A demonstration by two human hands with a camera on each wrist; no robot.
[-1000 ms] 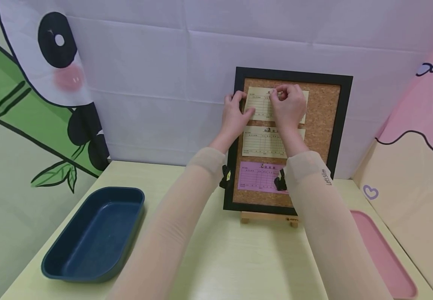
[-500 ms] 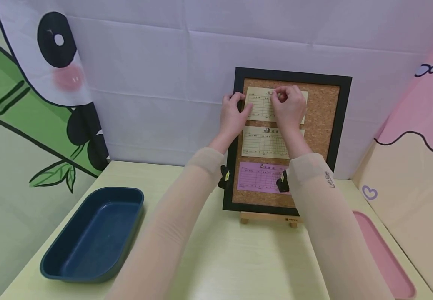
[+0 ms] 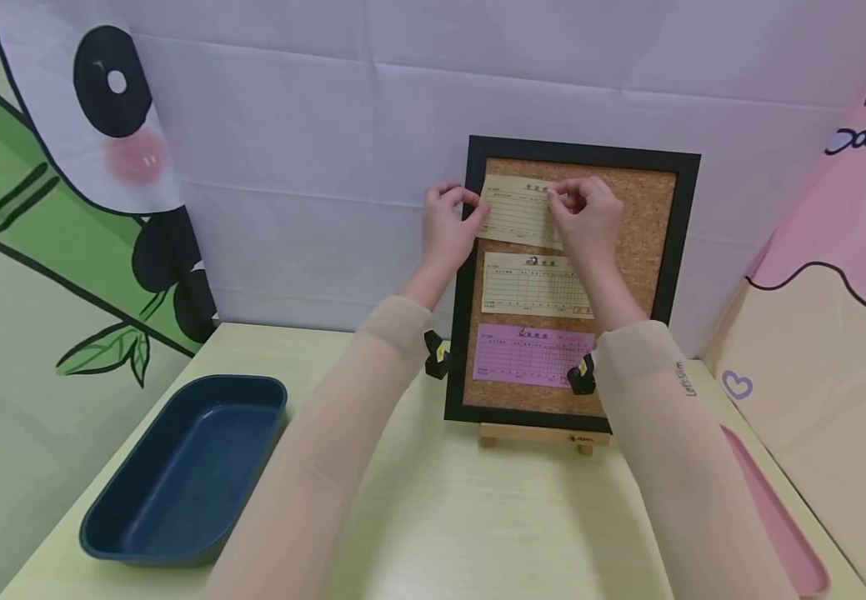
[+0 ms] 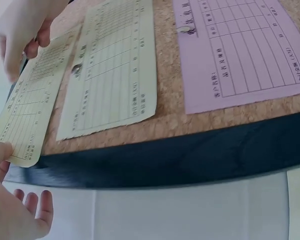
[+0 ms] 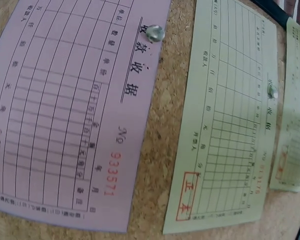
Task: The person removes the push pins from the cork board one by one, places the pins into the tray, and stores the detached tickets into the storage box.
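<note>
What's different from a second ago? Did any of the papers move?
Yes! The top yellow receipt slid left, so its left end now overlaps the black frame. The left hand, which pinches that end, went left too. The right hand shifted a little to the right. The lower yellow receipt, the purple receipt and the blue bin stayed put.

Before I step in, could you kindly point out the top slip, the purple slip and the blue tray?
Top slip [image 3: 518,213], head view: its visible face.
Purple slip [image 5: 72,112], right wrist view: middle of its face.
Blue tray [image 3: 185,475], head view: bare floor inside.
</note>
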